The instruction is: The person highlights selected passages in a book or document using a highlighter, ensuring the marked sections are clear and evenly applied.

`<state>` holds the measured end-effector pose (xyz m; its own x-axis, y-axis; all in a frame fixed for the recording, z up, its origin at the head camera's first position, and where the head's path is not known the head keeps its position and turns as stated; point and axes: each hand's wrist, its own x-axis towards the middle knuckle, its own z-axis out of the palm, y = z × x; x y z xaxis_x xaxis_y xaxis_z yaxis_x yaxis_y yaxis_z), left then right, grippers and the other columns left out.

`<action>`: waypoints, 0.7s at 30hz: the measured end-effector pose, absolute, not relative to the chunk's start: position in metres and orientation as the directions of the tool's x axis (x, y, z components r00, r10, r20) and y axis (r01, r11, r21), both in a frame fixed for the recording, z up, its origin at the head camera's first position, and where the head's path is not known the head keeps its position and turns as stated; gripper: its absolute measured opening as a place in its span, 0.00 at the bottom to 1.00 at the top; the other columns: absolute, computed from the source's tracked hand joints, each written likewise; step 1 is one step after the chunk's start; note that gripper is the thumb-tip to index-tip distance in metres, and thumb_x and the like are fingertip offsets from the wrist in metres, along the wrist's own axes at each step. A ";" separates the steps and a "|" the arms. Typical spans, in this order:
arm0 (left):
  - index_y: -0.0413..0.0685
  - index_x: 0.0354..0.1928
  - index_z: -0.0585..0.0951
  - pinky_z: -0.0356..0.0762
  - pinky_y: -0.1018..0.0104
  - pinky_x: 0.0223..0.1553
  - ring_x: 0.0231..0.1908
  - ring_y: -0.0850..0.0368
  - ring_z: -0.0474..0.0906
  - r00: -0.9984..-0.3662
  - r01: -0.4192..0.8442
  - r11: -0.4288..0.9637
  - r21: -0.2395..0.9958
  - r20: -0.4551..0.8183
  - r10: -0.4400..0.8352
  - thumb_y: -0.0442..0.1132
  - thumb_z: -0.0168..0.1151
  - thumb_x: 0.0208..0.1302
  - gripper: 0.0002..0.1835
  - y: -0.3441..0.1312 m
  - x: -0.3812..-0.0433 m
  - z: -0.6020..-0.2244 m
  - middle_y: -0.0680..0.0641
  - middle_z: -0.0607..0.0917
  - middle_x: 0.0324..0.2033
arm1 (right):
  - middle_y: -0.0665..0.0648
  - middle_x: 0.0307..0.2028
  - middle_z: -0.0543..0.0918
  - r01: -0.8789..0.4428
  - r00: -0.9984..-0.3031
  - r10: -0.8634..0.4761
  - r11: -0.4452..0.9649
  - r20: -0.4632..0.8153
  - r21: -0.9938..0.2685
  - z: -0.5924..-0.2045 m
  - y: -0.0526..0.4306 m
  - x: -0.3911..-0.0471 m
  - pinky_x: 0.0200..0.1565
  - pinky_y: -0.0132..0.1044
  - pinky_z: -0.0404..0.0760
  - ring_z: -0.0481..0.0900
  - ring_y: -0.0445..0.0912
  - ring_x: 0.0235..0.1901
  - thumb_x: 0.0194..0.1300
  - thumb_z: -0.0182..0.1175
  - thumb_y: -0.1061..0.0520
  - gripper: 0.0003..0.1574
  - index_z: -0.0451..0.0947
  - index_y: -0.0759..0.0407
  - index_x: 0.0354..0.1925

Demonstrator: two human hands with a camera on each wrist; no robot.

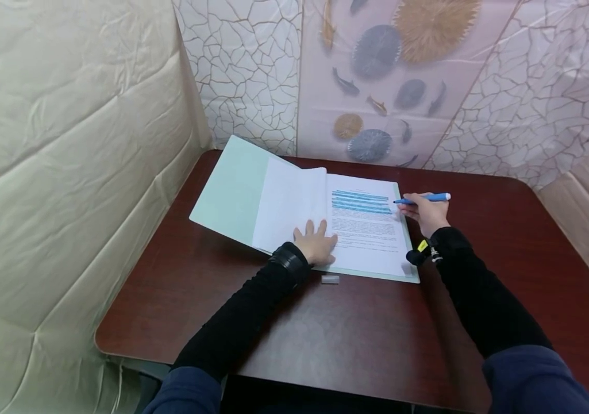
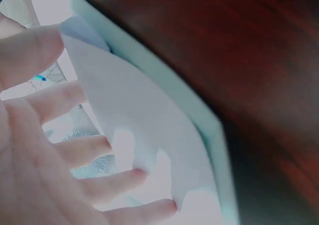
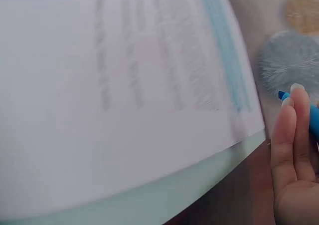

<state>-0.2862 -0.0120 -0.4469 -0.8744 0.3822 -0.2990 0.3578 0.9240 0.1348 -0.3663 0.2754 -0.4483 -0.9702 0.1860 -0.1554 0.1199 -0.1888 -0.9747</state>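
A pale green folder (image 1: 232, 187) lies open on the table with white sheets inside. The right-hand printed page (image 1: 364, 244) has several upper lines coloured blue. My left hand (image 1: 316, 247) rests near the fold at the lower edge, its fingers spread over the paper; the left wrist view shows the fingers (image 2: 94, 150) straight beside a lifted, curving sheet (image 2: 134, 100). At the page's right edge, my right hand (image 1: 426, 214) pinches a blue highlighter (image 1: 440, 197), its tip pointing left near the coloured lines. The right wrist view shows that highlighter (image 3: 314, 119) partly behind the fingers.
A small light grey piece (image 1: 330, 279), too small to identify, lies on the dark reddish-brown table (image 1: 366, 333) just below the folder. Patterned cloth (image 1: 253, 75) hangs behind the table, and a cream cloth (image 1: 66, 172) hangs at the left.
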 end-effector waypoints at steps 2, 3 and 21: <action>0.60 0.73 0.62 0.45 0.38 0.71 0.76 0.42 0.38 -0.871 0.386 0.914 0.122 -0.279 0.405 0.58 0.57 0.66 0.36 -0.012 -0.285 -0.444 0.42 0.48 0.77 | 0.54 0.29 0.89 0.105 -0.976 0.167 -0.219 -0.143 -0.970 -0.443 0.275 -0.365 0.39 0.34 0.85 0.88 0.43 0.28 0.59 0.68 0.57 0.17 0.78 0.65 0.43; 0.58 0.72 0.63 0.44 0.40 0.72 0.76 0.43 0.37 -0.867 0.406 0.907 0.110 -0.266 0.421 0.59 0.58 0.64 0.37 -0.012 -0.285 -0.443 0.41 0.48 0.76 | 0.55 0.29 0.89 0.102 -0.976 0.165 -0.226 -0.141 -0.969 -0.442 0.274 -0.365 0.39 0.35 0.85 0.88 0.43 0.28 0.58 0.68 0.57 0.16 0.79 0.64 0.43; 0.63 0.70 0.66 0.46 0.37 0.70 0.74 0.50 0.53 -0.826 0.534 0.843 0.066 -0.170 0.537 0.66 0.68 0.48 0.46 -0.004 -0.291 -0.451 0.48 0.64 0.72 | 0.54 0.30 0.89 0.089 -0.981 0.150 -0.221 -0.124 -0.971 -0.440 0.283 -0.357 0.39 0.34 0.85 0.87 0.42 0.27 0.59 0.68 0.54 0.18 0.77 0.64 0.43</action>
<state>-0.2906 -0.0043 -0.4509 -0.8264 0.5366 -0.1705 0.5338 0.8430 0.0657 -0.3570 0.2827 -0.4397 -0.9809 0.1497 -0.1239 0.0889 -0.2215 -0.9711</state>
